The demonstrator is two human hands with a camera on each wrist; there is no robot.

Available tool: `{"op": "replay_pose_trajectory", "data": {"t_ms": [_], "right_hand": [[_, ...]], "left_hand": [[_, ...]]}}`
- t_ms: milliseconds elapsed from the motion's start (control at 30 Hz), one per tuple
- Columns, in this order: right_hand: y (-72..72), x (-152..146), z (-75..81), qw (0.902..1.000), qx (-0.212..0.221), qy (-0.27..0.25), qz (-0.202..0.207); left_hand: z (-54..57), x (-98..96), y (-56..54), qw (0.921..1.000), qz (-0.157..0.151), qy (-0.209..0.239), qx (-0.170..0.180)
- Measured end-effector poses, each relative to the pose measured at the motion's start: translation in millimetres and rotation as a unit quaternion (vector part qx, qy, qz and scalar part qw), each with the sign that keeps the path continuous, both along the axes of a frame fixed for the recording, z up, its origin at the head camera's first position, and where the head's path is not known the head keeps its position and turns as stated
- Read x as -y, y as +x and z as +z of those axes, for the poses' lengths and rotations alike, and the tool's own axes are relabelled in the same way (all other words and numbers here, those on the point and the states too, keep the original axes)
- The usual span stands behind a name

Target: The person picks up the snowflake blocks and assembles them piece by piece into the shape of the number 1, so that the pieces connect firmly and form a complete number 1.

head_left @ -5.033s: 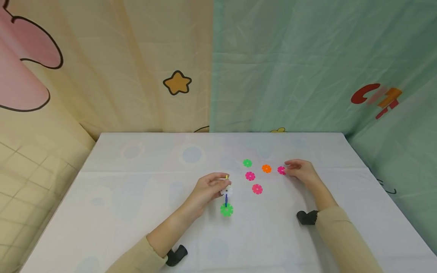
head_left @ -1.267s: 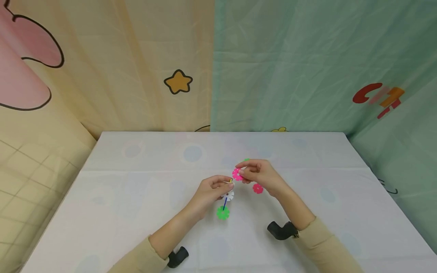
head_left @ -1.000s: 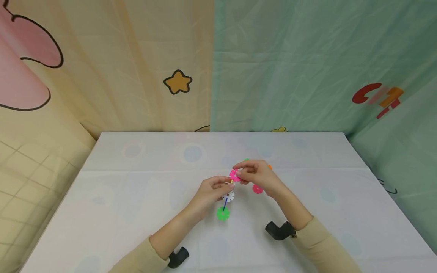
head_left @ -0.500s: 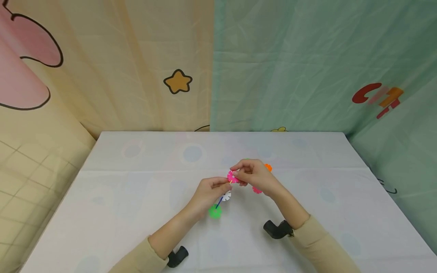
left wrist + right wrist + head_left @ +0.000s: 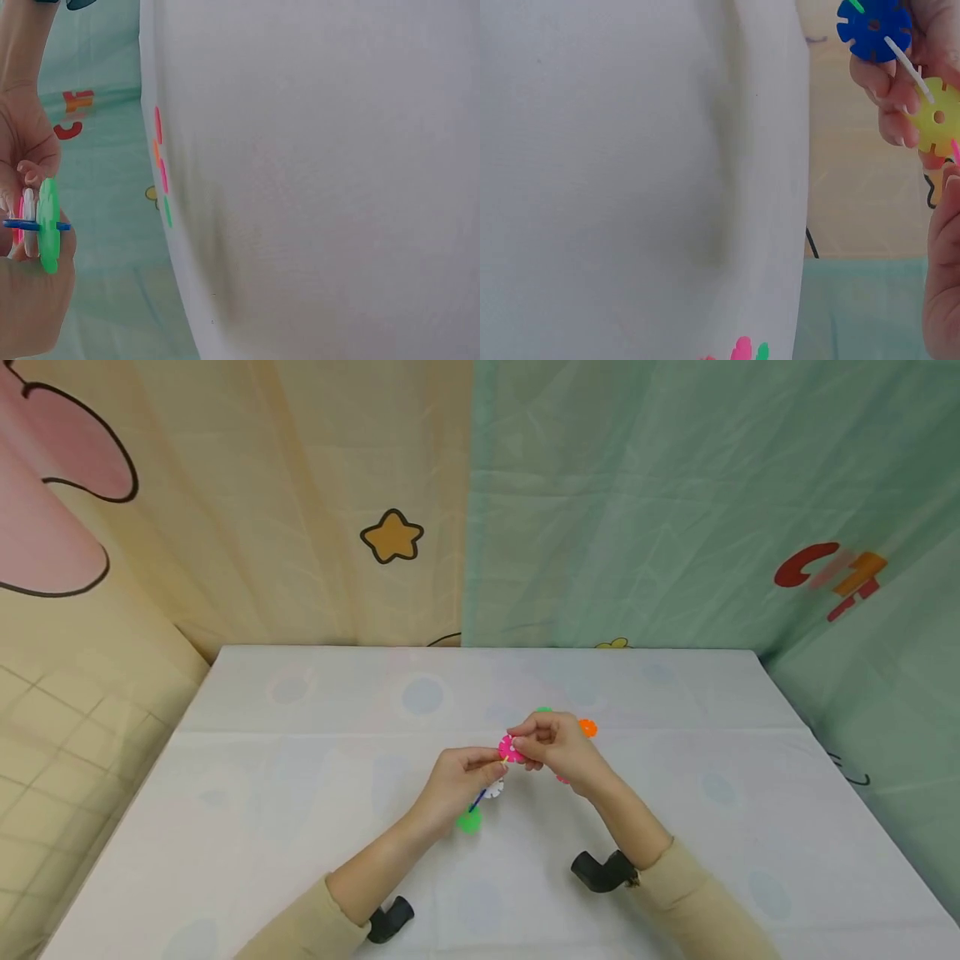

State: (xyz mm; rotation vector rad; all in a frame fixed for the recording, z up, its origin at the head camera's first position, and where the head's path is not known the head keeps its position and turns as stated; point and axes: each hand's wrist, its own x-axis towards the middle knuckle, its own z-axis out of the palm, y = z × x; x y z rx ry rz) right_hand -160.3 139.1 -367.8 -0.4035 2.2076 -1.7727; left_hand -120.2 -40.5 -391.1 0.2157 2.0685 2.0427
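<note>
A chain of notched plastic discs hangs from my left hand (image 5: 459,785), which pinches it near its upper end. The chain runs from a green disc (image 5: 470,820) through a blue disc (image 5: 873,34) and a white disc (image 5: 494,790) to a yellow disc (image 5: 936,124). My right hand (image 5: 564,747) pinches a pink disc (image 5: 509,748) between thumb and fingers. Its edge meets the yellow disc at the left fingertips. In the left wrist view the green disc (image 5: 49,225) faces the camera nearly edge-on, with the blue disc (image 5: 19,224) crossing it.
Loose discs lie on the white-covered table (image 5: 300,827) behind the right hand: an orange disc (image 5: 589,727), a green disc (image 5: 544,710) and a partly covered pink disc (image 5: 563,779). Another pink disc (image 5: 164,176) shows in the left wrist view. Curtains stand behind the table.
My right hand took the pink disc from the table's right and brought it left to the yellow disc. The chain's lower end has swung left; the left hand has barely moved.
</note>
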Motion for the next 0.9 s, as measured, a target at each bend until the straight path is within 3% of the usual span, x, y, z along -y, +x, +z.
{"op": "replay_pose_trajectory", "data": {"t_ms": [133, 300, 433, 633, 900], "right_hand": [[-4.5, -5, 2.2, 0.9991, -0.004, 0.024, 0.034], [-8.6, -9, 8.6, 0.9951, -0.022, 0.051, 0.082], [-9.9, -9, 12.4, 0.9932, -0.037, 0.054, 0.096], [-4.5, -4, 15.5, 0.9952, -0.046, 0.047, 0.072], [4.2, 4, 22.1, 0.9991, -0.036, -0.017, 0.017]], "left_hand": [[0.2, -1.0, 0.5, 0.9996, -0.022, -0.008, -0.018], [1.9, -3.4, 2.3, 0.9992, -0.038, 0.002, -0.013], [3.7, -5.4, 4.8, 0.9993, -0.032, 0.007, -0.015], [3.8, -7.3, 10.1, 0.9991, 0.003, 0.007, -0.041], [3.9, -7.0, 10.4, 0.9948, 0.036, 0.022, -0.093]]}}
